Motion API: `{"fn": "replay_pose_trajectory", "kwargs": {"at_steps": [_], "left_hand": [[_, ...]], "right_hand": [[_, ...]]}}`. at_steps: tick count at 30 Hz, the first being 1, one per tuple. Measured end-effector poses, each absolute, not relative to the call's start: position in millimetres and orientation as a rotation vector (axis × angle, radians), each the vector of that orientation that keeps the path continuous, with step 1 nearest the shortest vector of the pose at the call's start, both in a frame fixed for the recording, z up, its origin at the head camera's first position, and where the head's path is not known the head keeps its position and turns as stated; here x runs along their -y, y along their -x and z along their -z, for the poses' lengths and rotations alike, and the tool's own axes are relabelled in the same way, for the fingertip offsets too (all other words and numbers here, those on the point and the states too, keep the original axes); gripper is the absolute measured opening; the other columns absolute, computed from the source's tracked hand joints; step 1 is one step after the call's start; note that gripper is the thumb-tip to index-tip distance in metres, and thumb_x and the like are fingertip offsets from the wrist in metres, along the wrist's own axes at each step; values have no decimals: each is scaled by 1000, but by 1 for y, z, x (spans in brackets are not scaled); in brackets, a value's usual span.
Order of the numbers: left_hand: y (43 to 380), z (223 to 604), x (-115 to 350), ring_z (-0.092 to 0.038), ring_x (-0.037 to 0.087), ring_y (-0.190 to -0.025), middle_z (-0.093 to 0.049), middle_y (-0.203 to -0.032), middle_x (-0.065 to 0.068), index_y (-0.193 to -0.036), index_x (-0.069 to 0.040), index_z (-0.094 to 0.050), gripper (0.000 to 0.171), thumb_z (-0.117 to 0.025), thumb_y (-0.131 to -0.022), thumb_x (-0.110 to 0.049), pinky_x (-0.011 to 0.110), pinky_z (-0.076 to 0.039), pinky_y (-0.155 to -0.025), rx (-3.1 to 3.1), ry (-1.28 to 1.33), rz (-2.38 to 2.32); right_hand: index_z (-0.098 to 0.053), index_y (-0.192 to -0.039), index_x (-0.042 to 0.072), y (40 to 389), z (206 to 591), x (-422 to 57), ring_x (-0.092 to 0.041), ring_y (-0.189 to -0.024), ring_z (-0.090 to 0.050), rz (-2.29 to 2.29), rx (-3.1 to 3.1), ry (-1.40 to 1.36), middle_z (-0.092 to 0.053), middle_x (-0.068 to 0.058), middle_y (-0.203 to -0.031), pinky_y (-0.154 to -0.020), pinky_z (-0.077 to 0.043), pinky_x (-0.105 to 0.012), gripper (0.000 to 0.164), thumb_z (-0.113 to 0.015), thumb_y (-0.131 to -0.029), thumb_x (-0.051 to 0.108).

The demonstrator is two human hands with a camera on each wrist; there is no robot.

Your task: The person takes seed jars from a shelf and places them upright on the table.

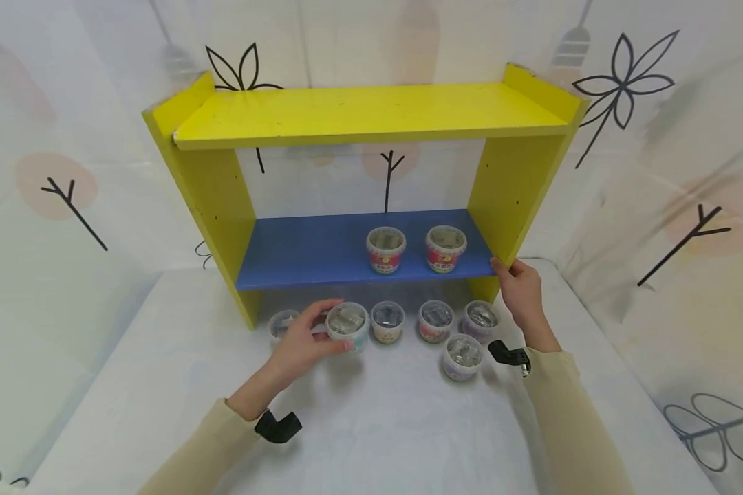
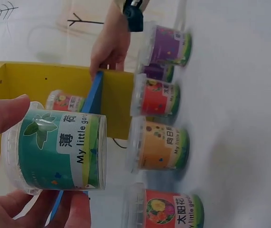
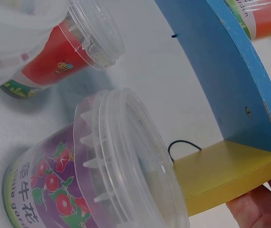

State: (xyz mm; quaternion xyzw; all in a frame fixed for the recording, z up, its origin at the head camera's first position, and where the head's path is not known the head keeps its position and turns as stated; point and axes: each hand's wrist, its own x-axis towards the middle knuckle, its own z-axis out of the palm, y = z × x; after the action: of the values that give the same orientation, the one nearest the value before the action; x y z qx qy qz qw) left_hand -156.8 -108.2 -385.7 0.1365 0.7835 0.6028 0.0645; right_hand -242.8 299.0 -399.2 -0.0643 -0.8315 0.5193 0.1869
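My left hand (image 1: 298, 347) holds a clear plastic cup with a teal label (image 1: 354, 333), thumb on one side and fingers on the other. In the left wrist view this teal cup (image 2: 54, 152) shows a leaf picture and the words "My little garden". It is in front of the shelf unit, among similar cups. My right hand (image 1: 521, 292) grips the front edge of the yellow right side panel (image 1: 520, 199), where the blue lower shelf (image 1: 309, 251) meets it. Two red-labelled cups, one left (image 1: 386, 261) and one right (image 1: 444, 260), stand on the blue shelf.
On the white tabletop (image 1: 371, 440) stand an orange-labelled cup (image 1: 386, 333), a red-labelled cup (image 1: 433, 333) and two purple-labelled cups, one in front (image 1: 461, 370). Another cup (image 1: 277, 330) is partly behind my left hand. The yellow top board (image 1: 359, 110) spans above the blue shelf.
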Motion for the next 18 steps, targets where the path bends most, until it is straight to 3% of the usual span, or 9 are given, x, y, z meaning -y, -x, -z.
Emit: {"fn": "replay_pose_trajectory", "kwargs": {"at_steps": [6, 12, 18], "left_hand": [[153, 392, 102, -52, 30, -120, -54, -135, 8, -139, -11, -54, 72, -88, -76, -15, 51, -47, -100, -2364, -480, -1801], [150, 399, 91, -55, 32, -118, -54, -135, 7, -141, -14, -52, 73, -87, -77, -17, 45, -52, -97, -2313, -568, -1771], [145, 413, 82, -52, 30, -120, -49, -142, 6, -145, -15, -50, 76, -86, -79, -18, 39, -54, -94, -2263, -552, -1751]], "right_hand": [[-62, -127, -7, 241, 397, -300, -35, -108, -58, -1439, 2346, 195, -66, -27, -117, -97, -45, -49, 58, -53, -102, 44], [-62, -128, -6, 241, 397, -300, -35, -108, -58, -1437, 2345, 200, -66, -26, -118, -95, -45, -47, 57, -53, -102, 44], [-64, -126, -5, 242, 398, -300, -27, -101, -56, -1426, 2349, 194, -67, -25, -115, -85, -43, -34, 57, -54, -101, 45]]}}
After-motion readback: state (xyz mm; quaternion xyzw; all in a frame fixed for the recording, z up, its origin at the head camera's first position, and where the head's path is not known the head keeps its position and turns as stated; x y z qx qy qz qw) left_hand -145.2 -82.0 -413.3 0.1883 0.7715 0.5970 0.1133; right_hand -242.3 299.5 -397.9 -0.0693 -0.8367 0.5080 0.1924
